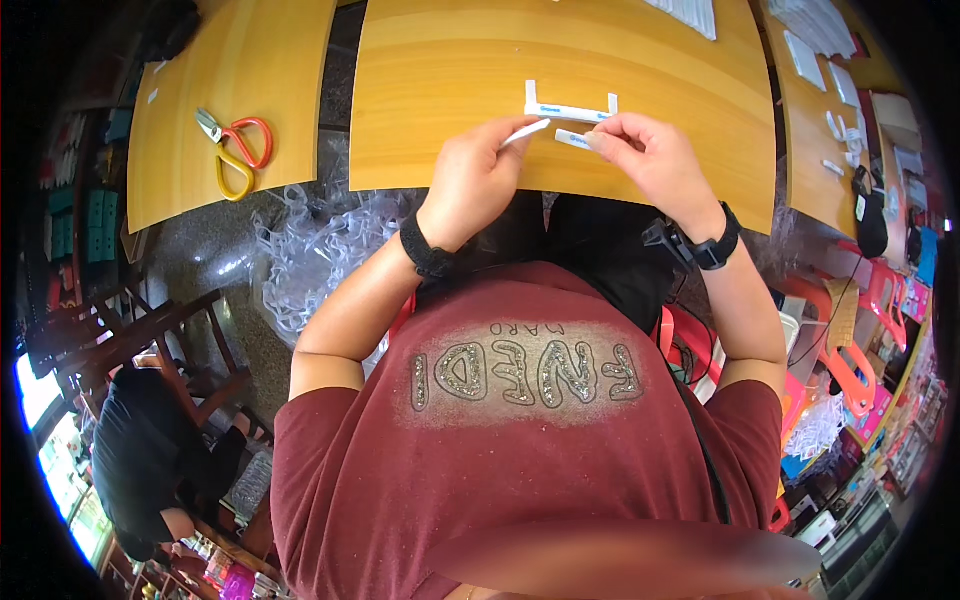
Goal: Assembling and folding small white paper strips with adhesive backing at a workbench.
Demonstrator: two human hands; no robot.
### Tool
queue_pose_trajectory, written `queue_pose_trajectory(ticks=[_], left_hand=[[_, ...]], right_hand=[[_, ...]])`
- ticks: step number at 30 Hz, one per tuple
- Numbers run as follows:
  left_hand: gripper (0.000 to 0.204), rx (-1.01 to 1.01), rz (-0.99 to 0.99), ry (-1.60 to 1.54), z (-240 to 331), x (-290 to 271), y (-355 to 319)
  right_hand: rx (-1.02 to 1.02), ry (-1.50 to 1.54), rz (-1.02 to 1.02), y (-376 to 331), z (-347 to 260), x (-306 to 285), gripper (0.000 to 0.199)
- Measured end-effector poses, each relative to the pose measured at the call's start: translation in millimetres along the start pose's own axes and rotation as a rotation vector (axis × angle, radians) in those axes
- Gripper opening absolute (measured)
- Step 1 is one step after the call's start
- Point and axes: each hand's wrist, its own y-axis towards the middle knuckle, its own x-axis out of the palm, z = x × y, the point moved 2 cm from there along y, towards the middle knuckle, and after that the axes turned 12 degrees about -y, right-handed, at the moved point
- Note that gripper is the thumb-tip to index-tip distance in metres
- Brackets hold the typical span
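Note:
Both my hands are over the front edge of the wooden table (pixel 450 80). My left hand (pixel 470 175) is closed, with a narrow white strip (pixel 526 131) pinched between thumb and fingers, its free end slanting up to the right. Between the thumb and fingers of my right hand (pixel 655 165) is a short white strip with blue print (pixel 572 139). Just beyond my fingertips, a longer white strip with blue print (pixel 572 113) lies across the table. At its two ends, short white pieces (pixel 531 94) point away from me, making a U shape.
Scissors (pixel 232 150) with one red and one yellow handle lie on another table to the left. Stacked white sheets (pixel 690 14) sit at the far edge. White pieces (pixel 842 125) lie on a right-hand table. Clear plastic scraps (pixel 320 260) pile below left. A person (pixel 150 450) bends at lower left.

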Motion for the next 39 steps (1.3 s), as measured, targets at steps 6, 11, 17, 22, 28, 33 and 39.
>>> queue_pose_trajectory(ticks=[6, 11, 17, 22, 28, 33, 39], left_hand=[[0.034, 0.02, -0.018, 0.061, -10.9, -7.7, 2.3], [0.037, -0.02, -0.082, 0.073, -14.9, -8.1, 3.6], [0.038, -0.038, -0.119, 0.059, -3.0, -9.8, 4.1], [0.038, -0.015, -0.117, 0.04, -7.8, -8.9, 3.4], [0.038, -0.015, -0.131, 0.077, -5.8, -8.8, 3.8], [0.036, 0.102, -0.093, 0.187, 0.0, -7.1, 9.7], [0.031, 0.248, -0.055, 0.341, -6.6, -4.0, 31.9]], right_hand=[[0.042, -0.092, -0.116, 37.4, -9.0, 6.2, 0.018], [0.088, -0.108, -0.131, 46.2, -8.9, 8.8, 0.025], [0.148, -0.113, -0.148, 48.9, -9.1, 8.4, 0.025], [0.185, -0.143, -0.145, 50.4, -13.9, 9.0, 0.026], [0.208, -0.201, -0.128, 50.5, -18.5, 8.8, 0.026], [0.141, -0.279, -0.085, 52.3, -14.7, 10.2, 0.028], [0.075, -0.334, -0.088, 49.9, -16.5, 10.3, 0.021]])
